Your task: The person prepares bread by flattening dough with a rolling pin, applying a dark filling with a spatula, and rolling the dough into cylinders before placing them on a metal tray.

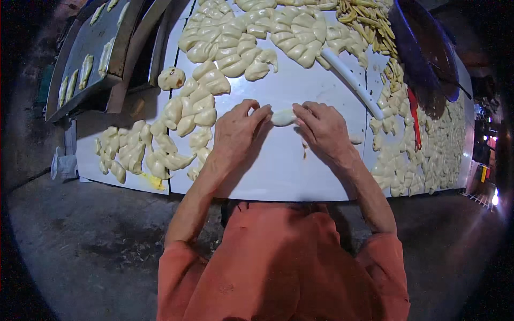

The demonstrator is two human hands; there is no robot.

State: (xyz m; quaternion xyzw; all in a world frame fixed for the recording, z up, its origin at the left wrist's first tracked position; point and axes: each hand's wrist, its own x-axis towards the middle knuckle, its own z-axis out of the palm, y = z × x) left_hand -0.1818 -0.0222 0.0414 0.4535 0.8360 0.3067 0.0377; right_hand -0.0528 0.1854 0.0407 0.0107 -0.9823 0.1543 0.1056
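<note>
A small flattened piece of pale dough (283, 117) is stretched between my two hands just above the white table. My left hand (238, 128) pinches its left end between thumb and fingers. At the other end, my right hand (325, 128) has its fingers closed on the dough too. Many cut dough pieces (195, 104) lie in clusters to the left of my hands, and more dough (297, 35) covers the far side. Beyond my right hand rests a long white rod (350, 83), slanting across the tabletop.
Metal trays (91, 51) with several shaped dough strips stand at the far left. A dark blue basin (423, 48) sits far right, beside yellowish strips (369, 21). A red long-shaped tool (414, 119) lies among small dough pieces (407, 166) on the right. A yellow smear (155, 182) marks the table's near left.
</note>
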